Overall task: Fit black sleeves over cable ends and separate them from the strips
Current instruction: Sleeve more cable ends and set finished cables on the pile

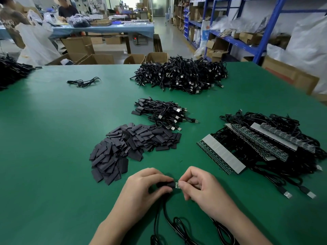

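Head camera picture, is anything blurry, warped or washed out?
Head view: wide-angle warp bows the green table at its far edge and leans the blue shelving; a pale sheen lies on its left; the far room is soft; the left hand, right hand and black sleeve look sharp.

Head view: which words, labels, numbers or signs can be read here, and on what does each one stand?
No text is legible.
Print on the brown shirt, far left: blurred.
Red display under the far table: too small.
Blue label on the white bag: blurred.
Marks on the strips: too small.
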`<state>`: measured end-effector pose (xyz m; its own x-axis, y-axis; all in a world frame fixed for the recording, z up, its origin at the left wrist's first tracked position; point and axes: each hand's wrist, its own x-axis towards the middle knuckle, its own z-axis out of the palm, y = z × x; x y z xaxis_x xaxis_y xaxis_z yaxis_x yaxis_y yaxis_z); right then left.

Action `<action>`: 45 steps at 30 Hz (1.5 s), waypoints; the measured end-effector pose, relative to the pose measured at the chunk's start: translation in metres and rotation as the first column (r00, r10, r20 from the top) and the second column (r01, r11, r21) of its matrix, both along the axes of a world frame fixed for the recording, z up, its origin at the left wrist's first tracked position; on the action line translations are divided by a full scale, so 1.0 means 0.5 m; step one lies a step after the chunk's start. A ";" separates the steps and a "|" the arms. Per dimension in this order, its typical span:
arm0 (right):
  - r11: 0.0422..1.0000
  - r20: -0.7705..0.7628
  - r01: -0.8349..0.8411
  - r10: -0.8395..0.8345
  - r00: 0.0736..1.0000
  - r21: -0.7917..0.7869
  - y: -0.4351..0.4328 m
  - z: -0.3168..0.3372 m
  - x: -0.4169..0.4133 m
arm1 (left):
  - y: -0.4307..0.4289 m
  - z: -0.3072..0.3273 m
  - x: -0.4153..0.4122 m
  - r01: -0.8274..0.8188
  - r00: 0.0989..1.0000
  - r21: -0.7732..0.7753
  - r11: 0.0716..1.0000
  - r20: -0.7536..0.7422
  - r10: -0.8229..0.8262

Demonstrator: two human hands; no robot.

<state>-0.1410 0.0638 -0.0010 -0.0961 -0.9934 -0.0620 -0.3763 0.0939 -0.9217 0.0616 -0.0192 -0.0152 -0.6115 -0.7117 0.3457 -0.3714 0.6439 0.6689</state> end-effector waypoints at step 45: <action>1.000 0.262 -0.031 0.028 0.965 0.004 -0.003 -0.005 0.003 | 0.004 -0.007 -0.005 -0.091 0.993 -0.196 0.976 -0.091 0.075</action>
<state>-0.1394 0.0621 -0.0037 -0.0461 -0.9950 -0.0891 -0.1248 0.0942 -0.9877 0.0588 -0.0172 -0.0188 -0.5166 -0.6706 0.5324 -0.3779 0.7365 0.5611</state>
